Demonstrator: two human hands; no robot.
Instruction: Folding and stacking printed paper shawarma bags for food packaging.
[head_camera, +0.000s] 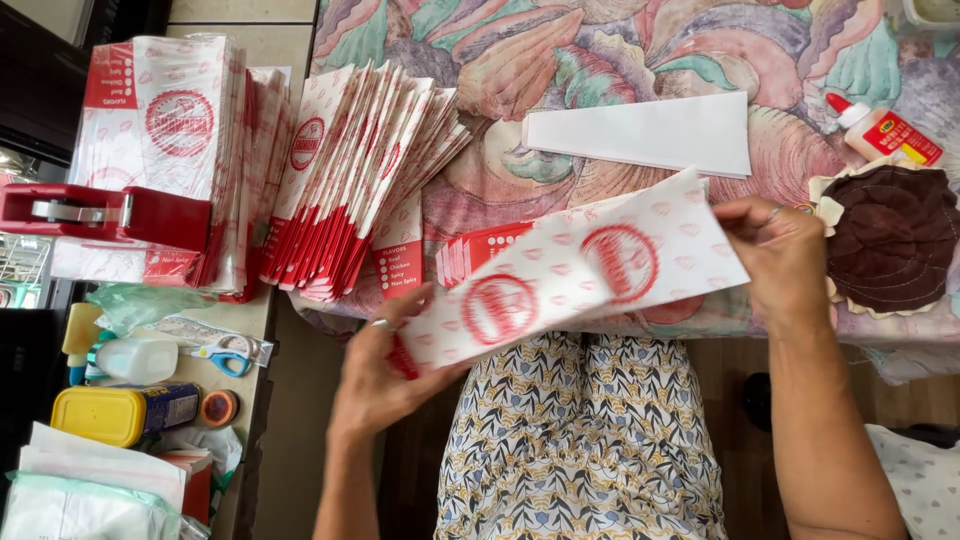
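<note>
While held, paper bag (575, 280) between hands.

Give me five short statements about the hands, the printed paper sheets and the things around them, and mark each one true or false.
1. Both hands hold red-and-white printed paper sheets between them. True: the left hand grips the lower left end and the right hand the upper right end.
2. The glue bottle lies beside the left hand. False: it lies at the far right, above the brown cloth pad.
3. A red tape dispenser sits at the left, in front of a stack of printed bags.
True.
4. The plain white folded sheet is in the right hand. False: it lies on the floral cloth, untouched.
5. The scissors have red handles. False: they are blue.
</note>
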